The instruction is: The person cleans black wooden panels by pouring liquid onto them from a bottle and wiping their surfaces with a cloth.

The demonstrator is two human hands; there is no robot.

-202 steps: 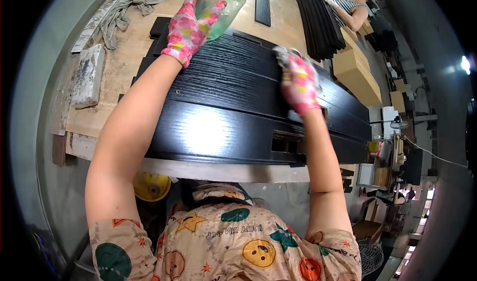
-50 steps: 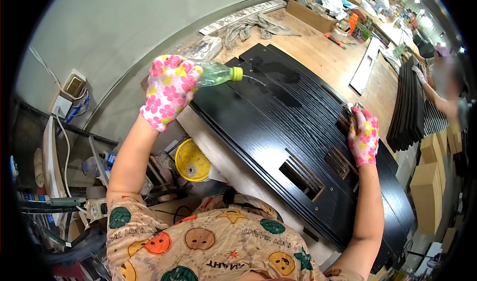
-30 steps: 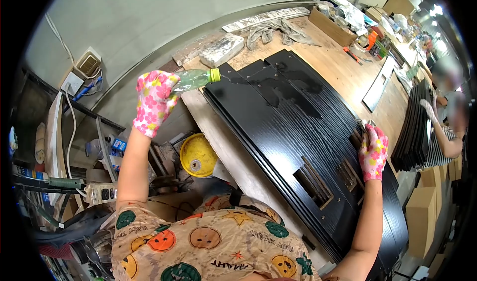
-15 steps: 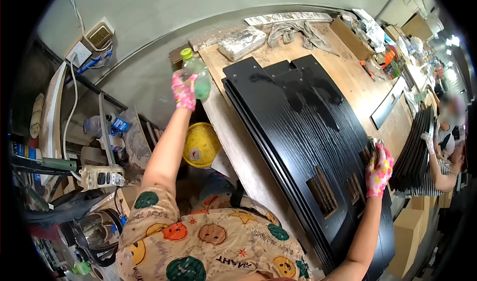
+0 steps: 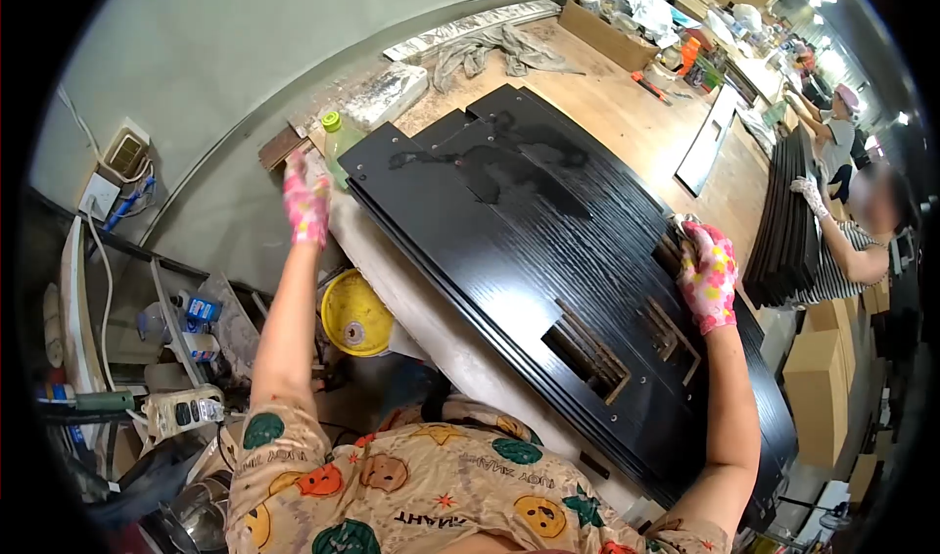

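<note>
My left hand [image 5: 307, 202], in a pink flowered glove, is beside a green-tinted plastic bottle [image 5: 340, 147] with a yellow-green cap. Its fingers stretch out and hold nothing; the bottle stands upright at the bench's left edge. In a matching glove, my right hand [image 5: 709, 272] is closed around a crumpled greyish rag [image 5: 683, 220], mostly hidden under the fingers. That hand rests on a stack of black wood-grain panels [image 5: 490, 251] with rectangular cut-outs. Dark wet patches [image 5: 490, 167] glisten on the top panel's far part.
A yellow bucket [image 5: 356, 311] is below the bench edge. Farther back lie a whitish block [image 5: 388, 96], a grey cloth [image 5: 494, 53] and a cardboard box [image 5: 605, 37] of clutter. At right, a person in a striped top [image 5: 832, 270] has a gloved hand on more black panels [image 5: 783, 216].
My left hand has set the bottle down at the bench edge and let go of it. The view has shifted, and my right hand still holds the rag on the panels.
</note>
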